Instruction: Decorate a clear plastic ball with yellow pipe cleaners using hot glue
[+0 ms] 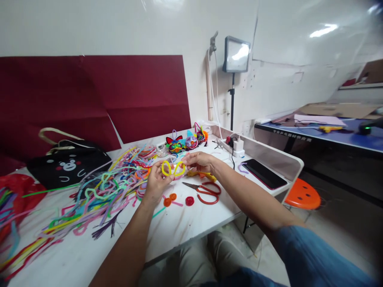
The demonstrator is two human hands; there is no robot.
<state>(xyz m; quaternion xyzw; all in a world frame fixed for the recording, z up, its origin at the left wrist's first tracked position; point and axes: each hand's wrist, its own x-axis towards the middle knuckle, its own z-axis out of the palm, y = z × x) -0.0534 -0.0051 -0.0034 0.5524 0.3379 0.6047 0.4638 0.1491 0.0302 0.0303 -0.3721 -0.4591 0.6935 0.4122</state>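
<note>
Over the white table, my left hand [157,179] pinches one side of a yellow pipe cleaner [166,169] bent into two loops. My right hand [201,160] closes its fingertips at the other loop's far edge. Just below my right hand lie scissors [206,191] with red handles, blades pointing left and slightly apart. In front of my left hand rest orange pipe-cleaner coils [170,199] and a red coil [189,201]. Yellow-orange pieces [203,175] lie partly hidden under my right hand.
Loose colourful pipe cleaners [110,187] heap across the left side. Behind stand finished pipe-cleaner ornaments [188,141]. A black bag [68,163] sits at the back left. At right are a phone [264,173], a charger [238,146] and the table's raised side panel [269,153].
</note>
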